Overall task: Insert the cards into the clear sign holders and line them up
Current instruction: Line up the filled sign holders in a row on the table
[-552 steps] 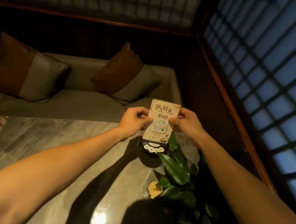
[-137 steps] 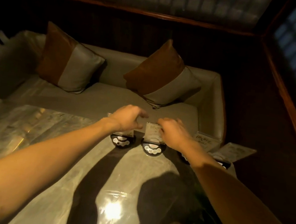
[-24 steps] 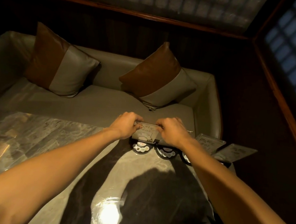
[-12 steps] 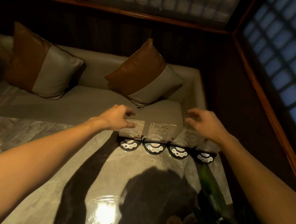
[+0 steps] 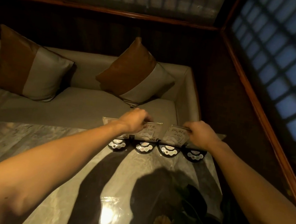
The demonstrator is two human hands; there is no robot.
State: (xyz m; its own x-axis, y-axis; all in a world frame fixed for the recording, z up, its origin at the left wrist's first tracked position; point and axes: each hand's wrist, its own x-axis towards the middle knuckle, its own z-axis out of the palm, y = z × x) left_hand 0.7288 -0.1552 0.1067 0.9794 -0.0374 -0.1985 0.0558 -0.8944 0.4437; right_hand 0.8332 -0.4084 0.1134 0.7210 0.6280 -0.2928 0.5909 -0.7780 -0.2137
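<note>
Several clear sign holders with black half-round bases stand side by side in a row at the far edge of the marble table (image 5: 26, 144), each with a pale card in it. My left hand (image 5: 134, 120) pinches the top edge of the second sign holder (image 5: 150, 131) and hides part of the leftmost one (image 5: 109, 123). My right hand (image 5: 200, 132) pinches the top edge of the third sign holder (image 5: 175, 134) and covers most of the rightmost one, whose base (image 5: 194, 154) shows below my wrist.
A potted plant (image 5: 191, 217) with dark leaves and a yellow flower stands on the near right of the table. Behind the table runs a grey bench seat (image 5: 80, 106) with two brown-and-grey cushions (image 5: 135, 72). A wooden wall with a lattice window closes the right side.
Half a second ago my hands hovered at the outer ends of the row; both have since moved inward and closed on the tops of the two middle holders. The row looks tighter.
</note>
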